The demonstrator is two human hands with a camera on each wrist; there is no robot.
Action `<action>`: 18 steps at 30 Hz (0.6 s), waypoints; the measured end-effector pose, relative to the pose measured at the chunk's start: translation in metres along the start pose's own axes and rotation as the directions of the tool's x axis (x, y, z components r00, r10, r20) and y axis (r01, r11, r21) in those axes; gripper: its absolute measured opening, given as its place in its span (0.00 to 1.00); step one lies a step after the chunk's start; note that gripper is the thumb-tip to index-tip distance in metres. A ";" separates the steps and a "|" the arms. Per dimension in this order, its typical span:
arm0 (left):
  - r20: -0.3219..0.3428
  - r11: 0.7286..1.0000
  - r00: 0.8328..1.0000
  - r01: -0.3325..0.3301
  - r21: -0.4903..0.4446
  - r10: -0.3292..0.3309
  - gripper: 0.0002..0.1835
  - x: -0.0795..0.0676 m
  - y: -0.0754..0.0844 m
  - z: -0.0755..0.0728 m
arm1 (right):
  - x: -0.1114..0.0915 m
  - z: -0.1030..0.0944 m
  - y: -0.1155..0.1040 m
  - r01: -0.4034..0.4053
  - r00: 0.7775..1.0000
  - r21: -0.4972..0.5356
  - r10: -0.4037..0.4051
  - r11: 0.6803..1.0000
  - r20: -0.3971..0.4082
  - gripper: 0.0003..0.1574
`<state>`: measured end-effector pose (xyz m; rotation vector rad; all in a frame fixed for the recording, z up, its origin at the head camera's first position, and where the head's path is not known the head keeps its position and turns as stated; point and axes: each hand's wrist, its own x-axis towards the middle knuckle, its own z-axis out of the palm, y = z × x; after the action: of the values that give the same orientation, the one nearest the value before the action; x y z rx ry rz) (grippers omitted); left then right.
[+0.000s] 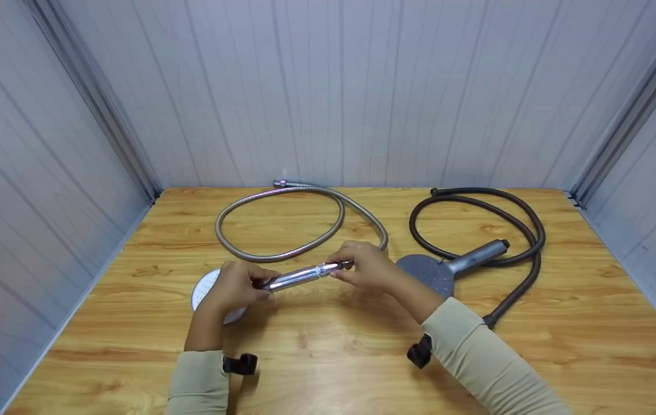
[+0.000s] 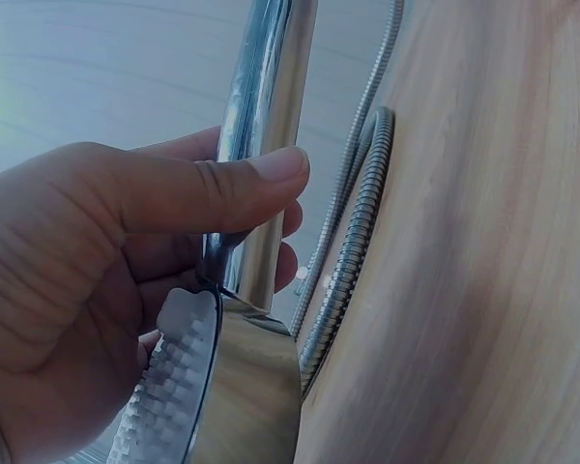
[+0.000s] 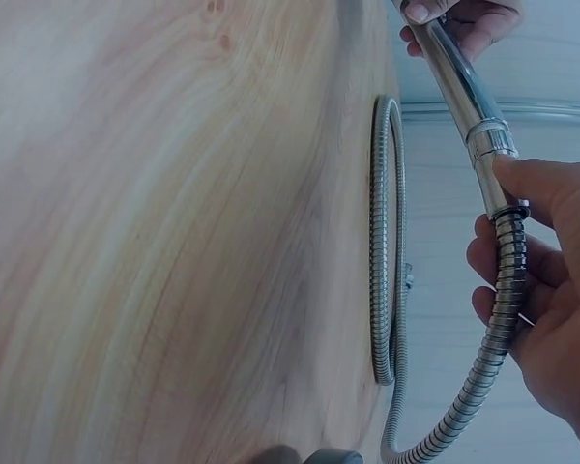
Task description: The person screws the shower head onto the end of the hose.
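My left hand (image 1: pixel 233 288) grips the chrome shower head (image 1: pixel 296 279) by its handle, close to the white nozzle face, with the thumb along the metal in the left wrist view. The shower head is held tilted above the table. At the handle's other end, my right hand (image 1: pixel 368 266) pinches the smooth metal end fitting (image 3: pixel 491 179) of a silver shower hose (image 3: pixel 483 358). That fitting meets the handle in line; how far it is threaded on cannot be seen. From there the ribbed hose bends down to its loop on the table.
Right of my right hand lies a dark grey shower head (image 1: pixel 429 275), partly behind the forearm. A dark hose (image 1: pixel 538 233) coils around its handle. The silver hose's free end (image 1: pixel 279 183) rests by the back wall (image 1: pixel 339 104). Panels enclose both sides of the wooden table (image 1: pixel 316 369).
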<state>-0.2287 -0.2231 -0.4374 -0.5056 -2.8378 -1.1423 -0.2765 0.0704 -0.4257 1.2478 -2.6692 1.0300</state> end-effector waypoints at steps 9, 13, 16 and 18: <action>0.005 0.999 0.999 0.032 -0.006 -0.032 0.20 -0.002 -0.001 0.000 | -0.001 0.002 -0.001 -0.006 1.000 0.016 0.006 1.000 0.014 0.14; 0.006 1.000 1.000 0.022 -0.004 -0.022 0.20 -0.002 -0.001 0.000 | -0.001 0.003 -0.001 -0.006 1.000 0.024 0.006 1.000 -0.001 0.14; 0.006 1.000 1.000 0.019 0.000 -0.019 0.20 -0.002 0.000 -0.001 | 0.000 0.004 -0.001 -0.001 1.000 0.023 0.001 1.000 -0.009 0.14; 0.008 1.000 1.000 0.022 -0.002 -0.022 0.20 -0.002 0.000 -0.001 | 0.000 0.004 0.000 0.000 1.000 0.028 0.001 1.000 -0.013 0.14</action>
<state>-0.2268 -0.2244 -0.4370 -0.4808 -2.8558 -1.1503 -0.2752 0.0679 -0.4291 1.2408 -2.6551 1.0748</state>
